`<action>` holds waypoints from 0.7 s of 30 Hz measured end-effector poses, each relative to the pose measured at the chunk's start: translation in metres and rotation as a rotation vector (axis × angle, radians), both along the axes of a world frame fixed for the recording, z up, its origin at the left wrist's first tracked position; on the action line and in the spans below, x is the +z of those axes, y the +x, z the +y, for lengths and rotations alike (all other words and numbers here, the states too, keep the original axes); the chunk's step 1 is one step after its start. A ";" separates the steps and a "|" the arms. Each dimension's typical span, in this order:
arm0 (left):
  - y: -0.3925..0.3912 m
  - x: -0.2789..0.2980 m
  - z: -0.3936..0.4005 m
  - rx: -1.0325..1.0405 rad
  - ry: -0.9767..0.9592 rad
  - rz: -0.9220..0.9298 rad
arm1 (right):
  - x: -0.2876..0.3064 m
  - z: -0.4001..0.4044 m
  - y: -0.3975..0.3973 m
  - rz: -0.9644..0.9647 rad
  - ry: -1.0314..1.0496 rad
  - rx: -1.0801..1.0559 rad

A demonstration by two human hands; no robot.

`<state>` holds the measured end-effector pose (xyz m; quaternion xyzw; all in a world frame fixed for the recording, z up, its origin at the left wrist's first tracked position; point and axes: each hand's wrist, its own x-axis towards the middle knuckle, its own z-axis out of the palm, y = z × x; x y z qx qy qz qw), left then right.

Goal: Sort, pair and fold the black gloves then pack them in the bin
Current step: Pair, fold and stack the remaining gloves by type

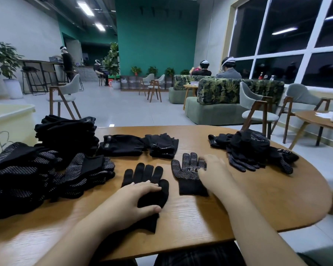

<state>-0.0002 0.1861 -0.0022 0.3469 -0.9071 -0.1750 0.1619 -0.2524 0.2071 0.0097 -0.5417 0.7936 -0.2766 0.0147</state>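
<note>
Two black gloves lie flat side by side on the wooden table (267, 198). The plain-backed glove (145, 174) is on the left, and my left hand (135, 200) rests flat on its palm and cuff. The dotted glove (186, 169) lies palm up to its right. My right hand (213, 173) lies over that glove's right edge, blurred, so its fingers are unclear. A loose heap of dotted gloves (258, 152) sits at the right.
Folded dotted pairs (37, 175) pile up at the left, with a stack of plain folded gloves (67, 131) behind. Two folded pairs (138, 144) lie mid-table. A pale yellow bin (10, 120) stands far left. Chairs, sofas and seated people fill the room beyond.
</note>
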 end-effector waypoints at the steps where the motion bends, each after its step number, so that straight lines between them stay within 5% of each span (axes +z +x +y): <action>1: 0.000 0.000 -0.002 0.008 -0.029 0.010 | 0.000 -0.003 -0.013 0.007 0.040 -0.047; 9: -0.016 0.014 -0.009 -0.018 -0.192 -0.155 | 0.014 -0.012 -0.087 -0.038 0.195 -0.370; 21: -0.033 0.006 -0.003 0.199 -0.022 0.195 | 0.021 -0.028 -0.127 -0.018 0.251 -0.327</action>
